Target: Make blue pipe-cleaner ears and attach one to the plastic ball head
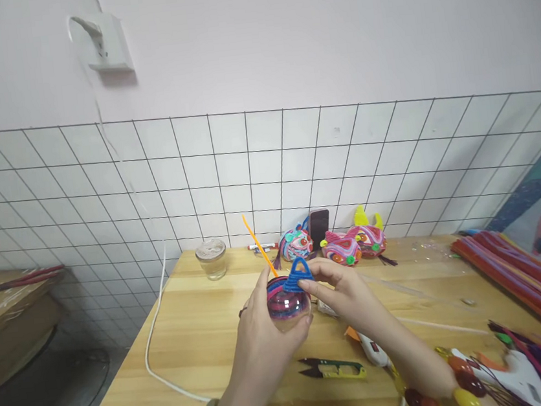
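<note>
My left hand (262,344) is wrapped round a clear, shiny ball (287,305) partly covered with pink, purple and blue cord. Between the thumb and fingers of my right hand (336,287) is a blue looped cord piece (298,273), which rests against the top of the ball. An orange strip (258,243) sticks up slantwise behind the ball; its lower end is hidden. Just below my hands, thread snips (336,369) with a yellow-green handle lie on the wooden table (179,344).
Decorated yarn balls (341,247) and a phone (319,227) stand by the tiled wall. A lidded glass jar (212,260) is at the back left. Glue guns (512,371) and striped cord bundles (508,273) lie to the right. A white cable (155,330) crosses the table's left side.
</note>
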Demonstrator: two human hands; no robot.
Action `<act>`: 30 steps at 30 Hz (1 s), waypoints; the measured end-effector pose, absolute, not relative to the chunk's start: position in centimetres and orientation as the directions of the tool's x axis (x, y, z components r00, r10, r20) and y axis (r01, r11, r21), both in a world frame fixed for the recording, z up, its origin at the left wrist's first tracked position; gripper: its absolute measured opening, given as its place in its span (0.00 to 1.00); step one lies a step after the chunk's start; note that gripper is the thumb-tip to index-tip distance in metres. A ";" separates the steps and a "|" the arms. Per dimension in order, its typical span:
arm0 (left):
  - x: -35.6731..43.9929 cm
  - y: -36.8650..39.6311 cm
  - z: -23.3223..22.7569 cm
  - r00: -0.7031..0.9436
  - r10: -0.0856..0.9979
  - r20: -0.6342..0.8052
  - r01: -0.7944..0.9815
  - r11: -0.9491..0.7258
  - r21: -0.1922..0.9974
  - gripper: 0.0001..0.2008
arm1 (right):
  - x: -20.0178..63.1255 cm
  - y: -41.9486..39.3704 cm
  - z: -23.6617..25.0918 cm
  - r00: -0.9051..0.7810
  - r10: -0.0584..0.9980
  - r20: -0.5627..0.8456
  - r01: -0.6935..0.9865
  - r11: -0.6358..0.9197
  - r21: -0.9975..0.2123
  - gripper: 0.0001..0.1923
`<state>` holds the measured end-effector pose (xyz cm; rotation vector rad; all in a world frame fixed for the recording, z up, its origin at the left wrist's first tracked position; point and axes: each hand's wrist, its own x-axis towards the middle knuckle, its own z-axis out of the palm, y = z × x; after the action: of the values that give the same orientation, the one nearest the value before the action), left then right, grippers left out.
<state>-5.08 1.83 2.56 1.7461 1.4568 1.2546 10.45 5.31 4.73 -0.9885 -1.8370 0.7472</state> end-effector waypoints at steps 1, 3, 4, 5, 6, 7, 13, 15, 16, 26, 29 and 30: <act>-5.1 1.8 2.5 -0.010 0.950 0.313 0.457 -0.274 0.846 0.36 | 10.5 5.3 4.7 -0.283 0.861 0.423 0.325 0.501 -0.802 0.06; -5.1 1.8 2.4 -0.004 0.946 0.325 0.487 -0.282 0.827 0.36 | 10.5 5.4 4.6 -0.288 0.856 0.430 0.327 0.510 -0.796 0.05; -5.1 1.8 2.4 -0.001 0.941 0.339 0.508 -0.291 0.811 0.36 | 10.5 5.5 4.6 -0.289 0.854 0.433 0.327 0.513 -0.793 0.05; -5.1 1.8 2.3 0.005 0.934 0.357 0.528 -0.306 0.792 0.35 | 10.6 5.5 4.6 -0.290 0.852 0.436 0.326 0.516 -0.792 0.05; -5.1 1.8 2.3 0.015 0.926 0.377 0.545 -0.324 0.773 0.33 | 10.6 5.5 4.7 -0.288 0.852 0.438 0.323 0.517 -0.793 0.05; -5.1 1.8 2.4 0.028 0.917 0.397 0.557 -0.344 0.755 0.32 | 10.6 5.5 4.7 -0.283 0.852 0.440 0.320 0.517 -0.794 0.05; -4.9 1.5 2.5 0.099 0.886 0.452 0.560 -0.425 0.711 0.24 | 10.4 5.3 4.9 -0.250 0.859 0.448 0.340 0.511 -0.790 0.05; -4.8 1.4 2.4 0.099 0.878 0.468 0.569 -0.436 0.697 0.24 | 10.3 5.3 4.9 -0.243 0.861 0.446 0.341 0.506 -0.792 0.04; -4.8 1.4 2.3 0.098 0.874 0.476 0.575 -0.440 0.690 0.25 | 10.3 5.2 4.9 -0.240 0.863 0.444 0.342 0.504 -0.793 0.04; -4.5 1.1 2.8 0.082 0.873 0.480 0.562 -0.438 0.701 0.21 | 10.1 4.9 5.4 -0.214 0.873 0.439 0.387 0.488 -0.782 0.04; -4.4 1.1 2.8 0.081 0.870 0.486 0.562 -0.442 0.699 0.20 | 10.0 4.8 5.5 -0.206 0.873 0.441 0.384 0.487 -0.784 0.04; -4.4 1.1 2.8 0.083 0.870 0.486 0.560 -0.444 0.700 0.20 | 10.0 4.8 5.5 -0.204 0.873 0.443 0.383 0.487 -0.785 0.04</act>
<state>-4.43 1.08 2.76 2.0350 1.4187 1.2996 9.99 4.84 5.47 -1.0599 -1.7929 0.6543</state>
